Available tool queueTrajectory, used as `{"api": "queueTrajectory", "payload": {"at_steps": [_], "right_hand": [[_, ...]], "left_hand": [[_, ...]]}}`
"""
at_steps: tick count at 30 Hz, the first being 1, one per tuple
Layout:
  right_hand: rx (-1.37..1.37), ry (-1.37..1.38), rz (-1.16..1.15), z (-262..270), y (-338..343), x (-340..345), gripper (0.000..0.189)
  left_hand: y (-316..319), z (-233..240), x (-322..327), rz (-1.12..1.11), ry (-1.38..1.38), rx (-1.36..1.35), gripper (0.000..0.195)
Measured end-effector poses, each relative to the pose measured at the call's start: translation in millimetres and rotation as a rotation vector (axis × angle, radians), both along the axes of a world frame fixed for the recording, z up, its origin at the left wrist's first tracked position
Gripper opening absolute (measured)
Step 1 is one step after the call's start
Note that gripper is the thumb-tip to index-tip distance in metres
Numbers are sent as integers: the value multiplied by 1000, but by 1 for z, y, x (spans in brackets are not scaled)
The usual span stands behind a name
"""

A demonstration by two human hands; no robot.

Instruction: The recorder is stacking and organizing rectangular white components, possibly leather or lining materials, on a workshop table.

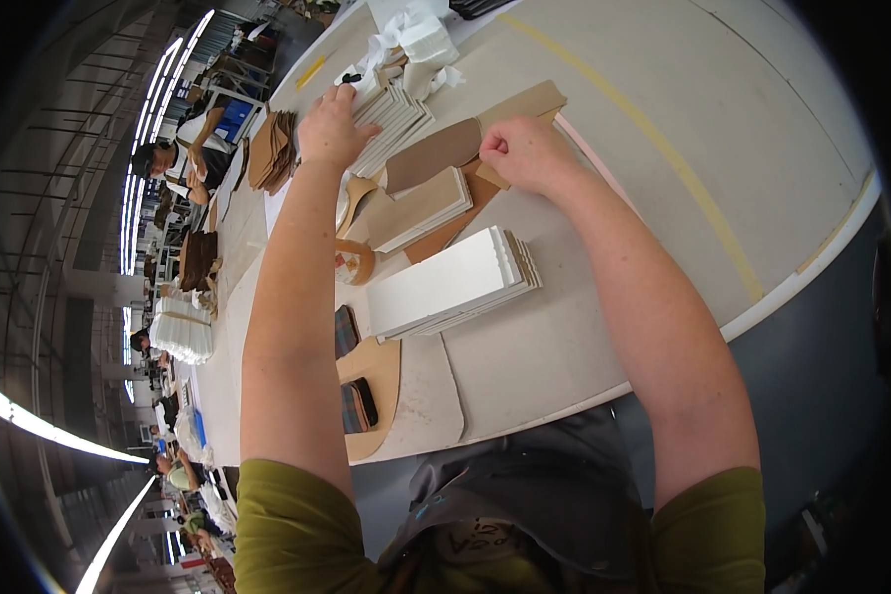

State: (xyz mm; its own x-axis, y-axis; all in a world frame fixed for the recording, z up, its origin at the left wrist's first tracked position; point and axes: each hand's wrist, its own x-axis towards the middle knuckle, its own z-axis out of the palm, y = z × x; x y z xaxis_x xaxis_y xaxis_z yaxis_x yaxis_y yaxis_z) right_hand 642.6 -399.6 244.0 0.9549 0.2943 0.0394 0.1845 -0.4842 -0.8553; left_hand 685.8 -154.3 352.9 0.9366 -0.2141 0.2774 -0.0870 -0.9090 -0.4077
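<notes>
My left hand [334, 132] reaches to the far side of the table, its fingers apart. Its thumb hangs over a fanned stack of pale, thin panels [395, 122], and a small black object [351, 78] lies by its fingertips. My right hand [529, 154] is curled above brown sheet pieces [434, 152]. A small tan piece [494, 177] shows under its fingers; whether they grip it is hidden. Between my forearms lie a tan-topped stack of panels [419, 208] and, nearer me, a white-topped stack [445, 278].
An orange-tinted jar [355, 263] stands beside my left forearm. Two plaid-covered blocks [358, 405] lie near the front edge. Crumpled white material [423, 41] is heaped at the back. Brown pieces [272, 152] are stacked at left, with a co-worker [185, 160] beyond.
</notes>
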Motion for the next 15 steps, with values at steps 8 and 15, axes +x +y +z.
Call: {"api": "queueTrajectory", "payload": {"at_steps": [8,15], "right_hand": [[-8,10,-2,3,-1,-2,13],[-17,18,-7,6,-2,-3,13]], "left_hand": [[-3,-1,0,3,-4,36,59],[-4,-3,-1,22,7,49,62]]}}
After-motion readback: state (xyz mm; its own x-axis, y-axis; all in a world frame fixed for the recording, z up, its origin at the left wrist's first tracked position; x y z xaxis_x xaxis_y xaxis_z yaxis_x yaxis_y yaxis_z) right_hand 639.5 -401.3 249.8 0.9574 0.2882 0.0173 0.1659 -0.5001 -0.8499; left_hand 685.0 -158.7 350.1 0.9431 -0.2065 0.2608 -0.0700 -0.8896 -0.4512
